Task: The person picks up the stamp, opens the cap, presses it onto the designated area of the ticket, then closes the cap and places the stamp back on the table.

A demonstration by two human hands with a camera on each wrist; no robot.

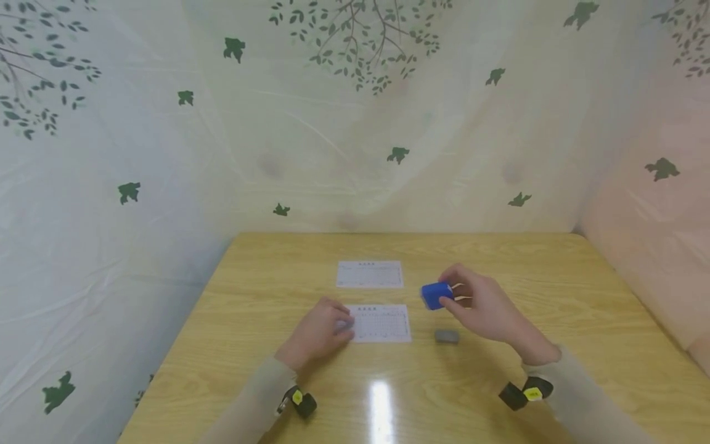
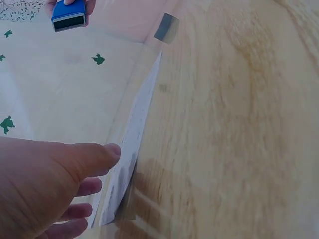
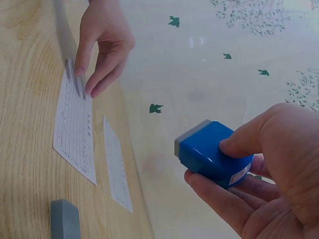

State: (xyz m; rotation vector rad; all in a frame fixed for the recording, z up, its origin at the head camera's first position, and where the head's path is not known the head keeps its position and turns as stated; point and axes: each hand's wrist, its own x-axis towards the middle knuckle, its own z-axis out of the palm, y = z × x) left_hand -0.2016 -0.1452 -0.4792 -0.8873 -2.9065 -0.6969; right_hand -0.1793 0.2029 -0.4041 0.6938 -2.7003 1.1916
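Observation:
My right hand holds a blue stamp above the table, pinched between the thumb and fingers. Its grey-rimmed end shows uncovered in the right wrist view, and a dark stamping face turns up in the left wrist view. A grey stamp cap lies on the wood below that hand. My left hand rests at the left edge of the nearer printed form, its fingertips over the paper and its fingers loosely bent. The form is white with a ruled grid.
A second printed form lies farther back on the wooden table, behind the nearer one. A pale curtain with green leaf prints hangs at the table's back and sides. Bright glare marks the table front.

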